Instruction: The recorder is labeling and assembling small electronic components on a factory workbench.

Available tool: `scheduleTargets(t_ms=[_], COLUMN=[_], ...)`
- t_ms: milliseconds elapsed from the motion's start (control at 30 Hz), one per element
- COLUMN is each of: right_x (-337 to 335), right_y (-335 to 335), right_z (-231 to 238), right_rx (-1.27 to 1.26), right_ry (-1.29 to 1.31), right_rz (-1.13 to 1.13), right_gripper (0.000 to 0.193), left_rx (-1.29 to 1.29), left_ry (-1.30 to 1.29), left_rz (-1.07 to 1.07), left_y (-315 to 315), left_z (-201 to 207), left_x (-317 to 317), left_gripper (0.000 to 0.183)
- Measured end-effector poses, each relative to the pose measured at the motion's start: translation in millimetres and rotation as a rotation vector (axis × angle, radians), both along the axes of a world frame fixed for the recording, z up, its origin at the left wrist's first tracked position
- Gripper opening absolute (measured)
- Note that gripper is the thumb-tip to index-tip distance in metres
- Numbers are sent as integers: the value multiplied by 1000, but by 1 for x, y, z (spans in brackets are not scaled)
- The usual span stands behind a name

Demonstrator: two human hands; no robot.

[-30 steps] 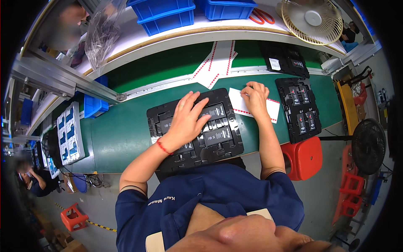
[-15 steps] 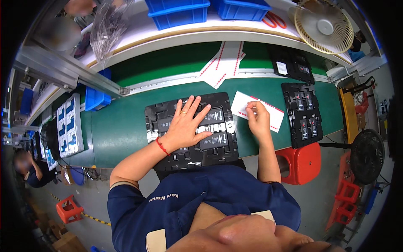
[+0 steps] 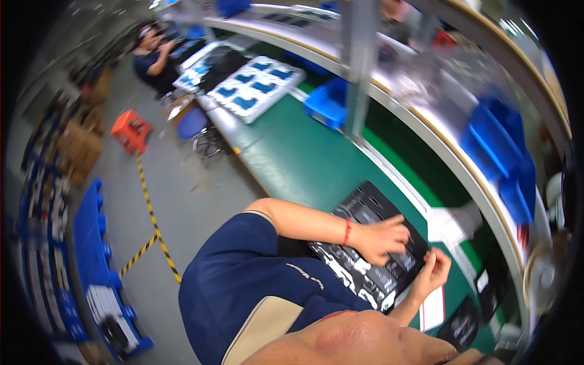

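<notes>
Left bare hand (image 3: 380, 240), red cord at the wrist, fingers loosely spread and half bent, nothing seen gripped, laid over a black moulded plastic tray (image 3: 371, 190). Right bare hand (image 3: 433, 271), fingers curled inward beside the tray's right edge; whether they pinch anything, cannot tell. Tray: on the table before the person, dark flat rectangular packs (image 3: 383, 279) in its recesses; presumably light, thin-walled, fairly stiff, somewhat slippery; best taken by opposite rims and kept level, the packs likely denser and easily damaged. Just beyond the right hand, a white red-edged paper sheet (image 3: 433, 309); near it, a second black tray (image 3: 460, 323). Farther, green-topped table (image 3: 298, 167), open blue plastic bin (image 3: 328, 108), white tray with blue-green pieces (image 3: 275, 100).
</notes>
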State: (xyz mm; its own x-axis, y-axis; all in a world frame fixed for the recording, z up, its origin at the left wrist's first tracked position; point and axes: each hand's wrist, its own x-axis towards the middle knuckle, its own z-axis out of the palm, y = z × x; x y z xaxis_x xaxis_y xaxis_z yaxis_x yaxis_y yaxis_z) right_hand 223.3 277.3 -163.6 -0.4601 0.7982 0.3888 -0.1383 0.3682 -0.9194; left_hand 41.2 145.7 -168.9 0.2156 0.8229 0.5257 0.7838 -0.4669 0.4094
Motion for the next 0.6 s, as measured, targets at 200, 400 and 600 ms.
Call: scheduleTargets(t_ms=[200, 400, 600], right_x=[-12, -17, -14], right_y=[-16, -10, -17], right_z=[-8, -10, -4], right_rx=[-44, -138, -229], right_ry=[-62, -19, -34], right_rz=[37, 10, -35], right_gripper=[2, 18, 34], left_rx=[-51, -120, 10], left_ry=[-68, -20, -14], left_rz=[20, 53, -50], left_y=[7, 12, 16], left_z=[-13, -9, -2], left_x=[5, 2, -4], left_gripper=[36, 36, 34])
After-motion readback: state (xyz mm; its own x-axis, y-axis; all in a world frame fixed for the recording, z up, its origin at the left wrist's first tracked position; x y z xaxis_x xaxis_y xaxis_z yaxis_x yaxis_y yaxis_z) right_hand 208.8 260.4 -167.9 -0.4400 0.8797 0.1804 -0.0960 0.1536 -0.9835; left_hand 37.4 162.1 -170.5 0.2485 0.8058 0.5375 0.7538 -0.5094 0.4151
